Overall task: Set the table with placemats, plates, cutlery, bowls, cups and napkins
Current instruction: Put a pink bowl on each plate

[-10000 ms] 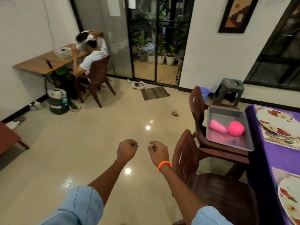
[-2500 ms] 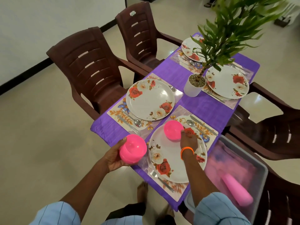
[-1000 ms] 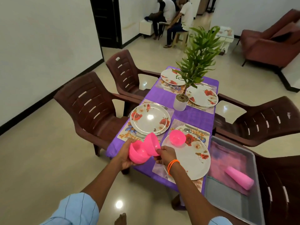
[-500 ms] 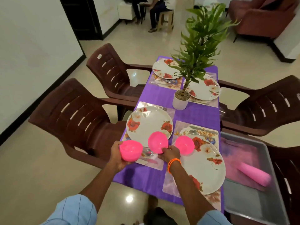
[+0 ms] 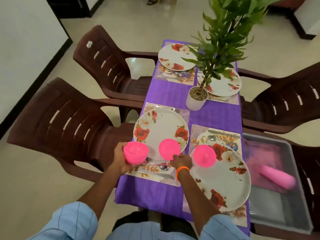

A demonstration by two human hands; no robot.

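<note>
Left grip point(image 5: 119, 157) curled and holding, right grip point(image 5: 182, 161) pinching, both forearms extended

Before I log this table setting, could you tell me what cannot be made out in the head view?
- Far right plate: partly hidden by the plant.
- Gray tray: contents blurred; only a pink cup is distinguishable.
- Bowl held by the right hand: whether it rests on the plate is unclear.
- Left hand bowl: stacked or single, unclear.

Floor point(image 5: 34, 187): glossy cream tile, reflecting light; wall point(image 5: 26, 32): white, with dark skirting; dark doorway point(image 5: 72, 6) at upper left; four brown slatted plastic chairs point(image 5: 65, 122) flank the bench point(image 5: 214, 116), two per side; potted green plant point(image 5: 221, 40) stands mid-bench.
</note>
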